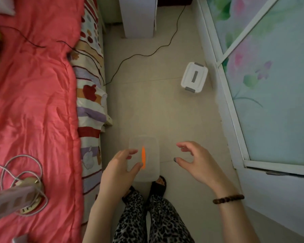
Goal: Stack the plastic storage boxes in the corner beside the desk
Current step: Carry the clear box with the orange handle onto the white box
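A translucent plastic storage box (pixel 148 170) with an orange handle on its lid stands on the floor just in front of my feet. My left hand (pixel 119 166) hovers over its left side, fingers loosely spread, holding nothing. My right hand (pixel 195 161) hangs to the right of the box, fingers relaxed and apart from it. A second box (pixel 194 77), white with grey latches and a grey handle, sits further ahead on the floor by the glass door.
A bed with a pink quilt (pixel 33 102) runs along the left. A black cable (pixel 139 57) snakes over the floor. A white cabinet (pixel 139 16) stands at the far end. The floral glass door (pixel 270 85) lines the right side.
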Tool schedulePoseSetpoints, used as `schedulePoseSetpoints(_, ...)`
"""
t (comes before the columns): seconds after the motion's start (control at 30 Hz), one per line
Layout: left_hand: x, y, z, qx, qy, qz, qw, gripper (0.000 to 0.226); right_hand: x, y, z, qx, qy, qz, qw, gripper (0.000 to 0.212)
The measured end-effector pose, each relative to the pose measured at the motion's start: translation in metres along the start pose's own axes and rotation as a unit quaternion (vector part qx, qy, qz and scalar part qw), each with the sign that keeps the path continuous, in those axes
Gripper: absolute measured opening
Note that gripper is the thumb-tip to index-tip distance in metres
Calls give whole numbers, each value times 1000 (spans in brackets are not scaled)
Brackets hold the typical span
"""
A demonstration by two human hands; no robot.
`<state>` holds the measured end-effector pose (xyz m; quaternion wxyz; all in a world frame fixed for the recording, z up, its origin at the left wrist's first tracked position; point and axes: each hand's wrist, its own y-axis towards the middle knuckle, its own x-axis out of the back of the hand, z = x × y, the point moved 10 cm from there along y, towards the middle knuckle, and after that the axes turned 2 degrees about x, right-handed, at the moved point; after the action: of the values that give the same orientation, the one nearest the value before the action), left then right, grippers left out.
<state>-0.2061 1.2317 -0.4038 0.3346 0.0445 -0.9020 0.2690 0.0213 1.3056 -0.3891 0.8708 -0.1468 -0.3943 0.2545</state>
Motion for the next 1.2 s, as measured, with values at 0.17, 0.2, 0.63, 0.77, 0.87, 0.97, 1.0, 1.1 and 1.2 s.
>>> schedulePoseSetpoints(0.17, -26, 26, 54, 43, -24, -23, 999, 37, -58, 30, -38, -16, 12, -20, 1000, 45)
schedulePoseSetpoints(0.2, -32, 32, 61, 49, -31, -22, 998, 37, -65, 35, -45, -25, 25, -34, 999, 45)
schedulePoseSetpoints(0.63, -126, 101, 172, 110, -57, 6, 992, 37, -183, 94, -130, -121, 120, -132, 977, 52)
schedulePoseSetpoints(0.77, -144, 114, 197, 121, -61, 8, 991, 39, -208, 111, -151, -131, 113, -129, 976, 54)
schedulePoseSetpoints(0.87, -156, 122, 210, 128, -58, 13, 990, 41, -220, 119, -164, -133, 105, -132, 977, 54)
schedulePoseSetpoints(0.97, -171, 134, 225, 125, -51, 23, 991, 42, -233, 129, -179, -128, 99, -137, 977, 54)
schedulePoseSetpoints(1.0, -177, 138, 231, 127, -48, 25, 990, 43, -238, 132, -185, -127, 97, -137, 978, 55)
schedulePoseSetpoints(1.1, -192, 150, 250, 140, -38, 29, 989, 48, -252, 143, -206, -135, 91, -125, 979, 62)
schedulePoseSetpoints(1.2, -206, 160, 268, 151, -26, 32, 988, 52, -263, 151, -228, -156, 90, -117, 977, 69)
